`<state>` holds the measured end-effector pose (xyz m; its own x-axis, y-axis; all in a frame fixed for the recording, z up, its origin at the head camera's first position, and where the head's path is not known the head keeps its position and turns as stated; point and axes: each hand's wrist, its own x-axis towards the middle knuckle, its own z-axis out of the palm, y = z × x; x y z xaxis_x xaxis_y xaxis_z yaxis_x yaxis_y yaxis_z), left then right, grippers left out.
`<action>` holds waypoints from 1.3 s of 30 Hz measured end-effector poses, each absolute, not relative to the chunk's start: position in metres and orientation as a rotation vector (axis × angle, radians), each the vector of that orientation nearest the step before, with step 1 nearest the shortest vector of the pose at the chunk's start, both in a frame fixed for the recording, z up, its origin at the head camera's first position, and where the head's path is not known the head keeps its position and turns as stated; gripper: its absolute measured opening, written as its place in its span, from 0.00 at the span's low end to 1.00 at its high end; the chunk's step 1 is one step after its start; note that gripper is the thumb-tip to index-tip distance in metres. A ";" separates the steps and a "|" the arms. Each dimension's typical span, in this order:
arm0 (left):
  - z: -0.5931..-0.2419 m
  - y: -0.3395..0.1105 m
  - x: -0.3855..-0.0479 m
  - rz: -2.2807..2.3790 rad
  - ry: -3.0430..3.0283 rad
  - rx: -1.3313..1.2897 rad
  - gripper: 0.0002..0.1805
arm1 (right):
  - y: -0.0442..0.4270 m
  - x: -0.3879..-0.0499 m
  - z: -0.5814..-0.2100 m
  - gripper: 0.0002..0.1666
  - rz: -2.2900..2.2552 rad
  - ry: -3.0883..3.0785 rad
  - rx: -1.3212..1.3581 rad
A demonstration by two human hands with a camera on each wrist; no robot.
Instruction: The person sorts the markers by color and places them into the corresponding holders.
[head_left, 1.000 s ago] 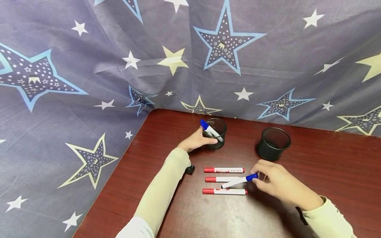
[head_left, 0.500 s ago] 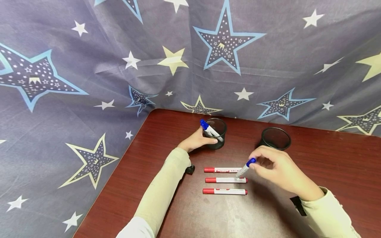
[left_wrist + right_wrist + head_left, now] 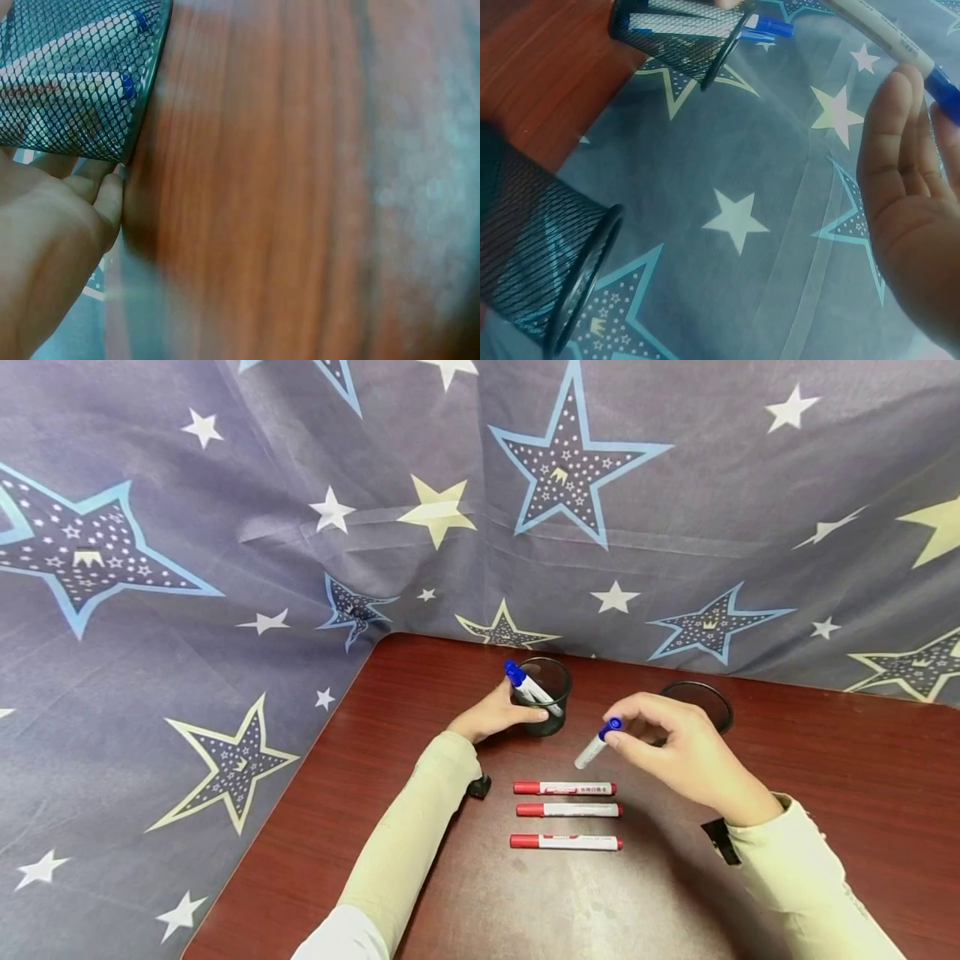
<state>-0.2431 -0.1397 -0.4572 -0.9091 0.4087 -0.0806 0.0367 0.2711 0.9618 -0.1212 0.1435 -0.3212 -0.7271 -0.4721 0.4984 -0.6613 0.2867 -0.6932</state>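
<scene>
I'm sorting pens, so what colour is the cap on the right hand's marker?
The cap is blue, clearest in the right wrist view.

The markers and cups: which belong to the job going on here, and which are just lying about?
Part of the job, it seems:
Blue-capped marker, in the right hand's grip
Mesh cup, in the left hand's grip
Blue-capped markers inside that cup

Seemingly just lying about:
Three red-capped markers on the table
Other mesh cup, untouched
</scene>
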 end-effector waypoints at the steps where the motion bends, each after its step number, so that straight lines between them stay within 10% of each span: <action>1: -0.457 -0.140 -0.243 1.675 2.235 0.404 0.52 | 0.142 -0.123 -0.320 0.16 1.420 -2.352 1.054; 39: -0.454 -0.138 -0.242 1.748 2.146 0.462 0.49 | 0.087 -0.200 -0.310 0.08 1.245 -2.406 0.912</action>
<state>-0.2419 -0.1377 -0.4544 -0.8917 0.4495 -0.0523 0.0397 0.1929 0.9804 -0.1995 0.0874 -0.3097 -0.7607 -0.4044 0.5077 -0.6480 0.4286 -0.6296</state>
